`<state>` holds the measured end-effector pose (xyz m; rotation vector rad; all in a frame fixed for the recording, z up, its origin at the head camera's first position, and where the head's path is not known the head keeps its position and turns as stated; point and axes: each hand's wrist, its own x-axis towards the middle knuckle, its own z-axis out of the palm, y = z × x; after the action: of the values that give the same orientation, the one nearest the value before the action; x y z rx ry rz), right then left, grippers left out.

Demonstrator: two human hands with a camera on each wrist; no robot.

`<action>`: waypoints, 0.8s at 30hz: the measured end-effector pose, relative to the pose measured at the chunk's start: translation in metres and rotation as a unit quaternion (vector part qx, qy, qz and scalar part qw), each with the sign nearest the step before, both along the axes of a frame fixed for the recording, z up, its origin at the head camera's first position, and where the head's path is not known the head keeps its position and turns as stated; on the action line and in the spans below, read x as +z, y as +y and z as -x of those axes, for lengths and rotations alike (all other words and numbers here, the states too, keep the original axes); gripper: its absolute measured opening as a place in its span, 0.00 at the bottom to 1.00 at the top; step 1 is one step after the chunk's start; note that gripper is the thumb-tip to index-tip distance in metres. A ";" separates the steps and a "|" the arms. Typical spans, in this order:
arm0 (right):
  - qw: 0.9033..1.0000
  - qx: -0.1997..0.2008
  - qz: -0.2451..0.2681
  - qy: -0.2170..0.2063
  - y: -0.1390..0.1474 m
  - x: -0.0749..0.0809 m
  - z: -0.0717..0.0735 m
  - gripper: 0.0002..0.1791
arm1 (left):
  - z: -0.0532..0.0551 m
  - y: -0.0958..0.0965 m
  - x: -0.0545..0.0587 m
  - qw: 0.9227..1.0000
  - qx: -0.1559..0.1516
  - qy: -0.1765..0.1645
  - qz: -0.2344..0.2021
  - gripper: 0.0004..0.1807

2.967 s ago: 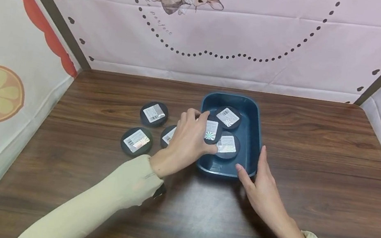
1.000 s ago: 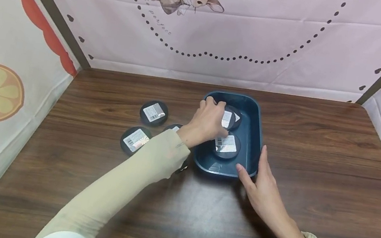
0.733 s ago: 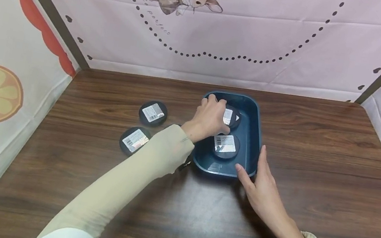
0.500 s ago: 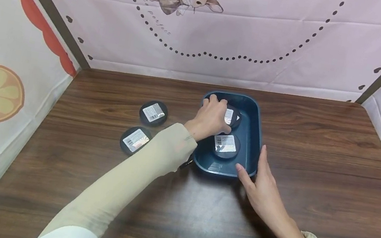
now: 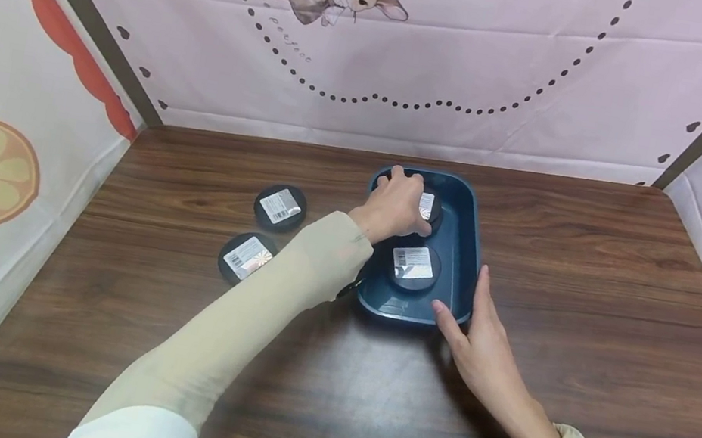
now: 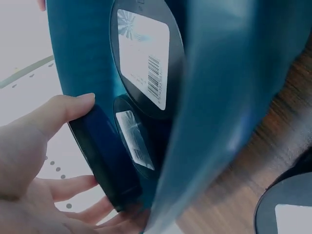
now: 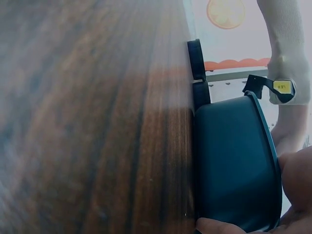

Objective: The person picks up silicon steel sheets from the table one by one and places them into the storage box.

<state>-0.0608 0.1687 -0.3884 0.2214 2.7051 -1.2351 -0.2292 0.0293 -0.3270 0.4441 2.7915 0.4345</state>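
My left hand (image 5: 398,203) reaches into the far left part of a dark blue plastic tray (image 5: 463,267). In the left wrist view its thumb and fingers grip the rim of a flat round black container (image 6: 100,146). Inside the tray lies a similar labelled container (image 5: 414,263), with another one (image 6: 134,139) at the far end. From the head view my left hand and its held container partly cover that far one. My right hand (image 5: 485,347) holds the tray's near right corner, thumb over the near rim and fingers along the outer wall.
Two more black containers with white barcode labels, a farther one (image 5: 280,208) and a nearer one (image 5: 246,257), lie on the wooden table (image 5: 586,302) left of the tray. My left sleeve (image 5: 285,285) overlaps the nearer one. A printed cloth wall (image 5: 486,64) stands behind the table.
My left hand has carried its container from above the tray's left edge farther in, to the far end. Its sleeve now hides a third container on the table. My right hand stays put.
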 end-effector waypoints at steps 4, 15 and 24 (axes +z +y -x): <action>1.000 -0.001 -0.002 0.002 0.001 0.000 0.000 0.54 | 0.003 0.001 0.002 1.000 -0.006 -0.006 0.005 0.38; 1.000 0.004 -0.002 -0.001 0.000 -0.001 0.000 0.54 | 0.008 0.006 0.002 1.000 -0.006 -0.010 0.022 0.38; 1.000 0.004 -0.002 -0.002 0.000 0.000 0.000 0.55 | 0.012 0.011 -0.001 1.000 0.002 -0.014 0.016 0.39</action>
<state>-0.0607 0.1686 -0.3889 0.2143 2.7022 -1.2252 -0.2407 0.0401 -0.3278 0.4222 2.7693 0.3932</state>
